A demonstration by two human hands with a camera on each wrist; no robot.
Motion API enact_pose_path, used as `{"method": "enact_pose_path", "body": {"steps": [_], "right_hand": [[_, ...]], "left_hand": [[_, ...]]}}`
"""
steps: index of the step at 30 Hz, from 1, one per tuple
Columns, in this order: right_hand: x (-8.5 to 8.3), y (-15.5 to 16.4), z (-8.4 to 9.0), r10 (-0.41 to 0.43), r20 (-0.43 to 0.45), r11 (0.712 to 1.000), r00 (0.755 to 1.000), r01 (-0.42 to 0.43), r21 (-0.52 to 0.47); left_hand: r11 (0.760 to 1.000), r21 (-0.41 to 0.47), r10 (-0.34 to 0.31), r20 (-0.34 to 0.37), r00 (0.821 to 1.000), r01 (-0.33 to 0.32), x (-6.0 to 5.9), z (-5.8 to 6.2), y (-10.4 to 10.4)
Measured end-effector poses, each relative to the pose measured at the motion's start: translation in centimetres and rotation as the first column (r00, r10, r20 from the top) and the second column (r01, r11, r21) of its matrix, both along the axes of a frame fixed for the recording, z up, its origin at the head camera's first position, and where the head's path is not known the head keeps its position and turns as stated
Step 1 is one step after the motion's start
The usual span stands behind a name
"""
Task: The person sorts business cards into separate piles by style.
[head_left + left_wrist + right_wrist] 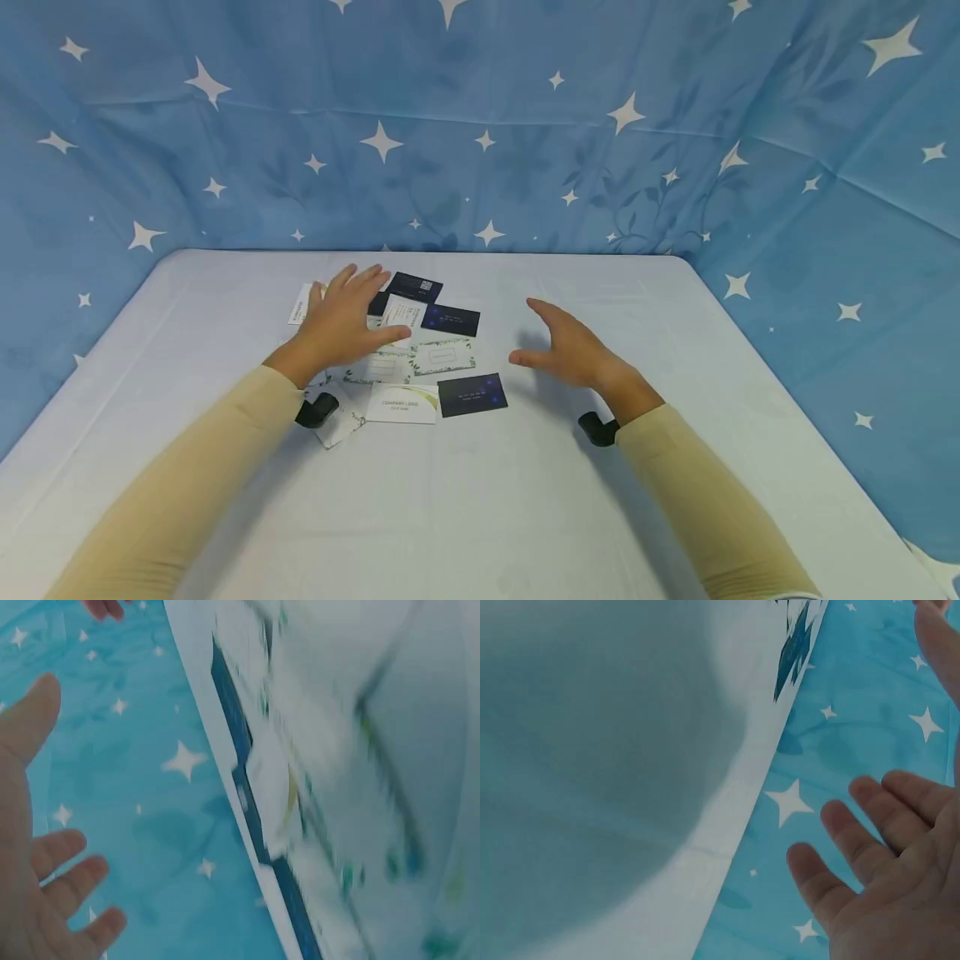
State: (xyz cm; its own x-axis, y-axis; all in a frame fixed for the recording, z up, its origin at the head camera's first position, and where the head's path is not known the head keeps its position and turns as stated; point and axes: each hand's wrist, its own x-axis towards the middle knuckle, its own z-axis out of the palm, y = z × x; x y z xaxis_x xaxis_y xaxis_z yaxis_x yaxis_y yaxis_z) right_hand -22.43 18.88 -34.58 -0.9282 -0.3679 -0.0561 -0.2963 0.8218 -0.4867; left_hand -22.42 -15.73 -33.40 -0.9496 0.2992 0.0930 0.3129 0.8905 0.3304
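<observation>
Several business cards (420,350) lie scattered on a white table (480,500), some dark navy, some white with leaf patterns, one reading COMPANY LOGO (402,404). My left hand (347,317) hovers over the left part of the pile with fingers spread and straight, holding nothing. My right hand (567,346) floats open above bare table just right of the cards, beside a dark card (472,394). The left wrist view shows blurred cards (300,810) and the open left hand (45,855). The right wrist view shows the open right hand (889,862) with nothing in it.
A blue cloth with white stars (480,125) hangs behind and beside the table. The table's far edge (427,252) runs close behind the cards. Small black wrist mounts (317,410) sit under both sleeves.
</observation>
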Motion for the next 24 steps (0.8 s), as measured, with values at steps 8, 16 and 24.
{"method": "enact_pose_path", "body": {"steps": [8,16,24], "right_hand": [[1.6,-0.8,-1.1,0.101,0.05,0.988,0.994,-0.094,-0.122],[2.2,-1.8,-2.0,0.168,0.104,0.985,0.98,-0.163,-0.057],[2.2,-2.1,-2.6,0.193,0.145,0.98,0.971,-0.196,0.013]], "left_hand": [[0.956,0.232,-0.196,0.057,0.979,0.178,1.8,-1.9,2.6],[0.966,0.162,-0.221,0.127,0.967,0.2,3.1,-3.4,5.0],[0.972,0.053,-0.234,0.115,0.965,0.23,3.9,-3.8,6.6]]}}
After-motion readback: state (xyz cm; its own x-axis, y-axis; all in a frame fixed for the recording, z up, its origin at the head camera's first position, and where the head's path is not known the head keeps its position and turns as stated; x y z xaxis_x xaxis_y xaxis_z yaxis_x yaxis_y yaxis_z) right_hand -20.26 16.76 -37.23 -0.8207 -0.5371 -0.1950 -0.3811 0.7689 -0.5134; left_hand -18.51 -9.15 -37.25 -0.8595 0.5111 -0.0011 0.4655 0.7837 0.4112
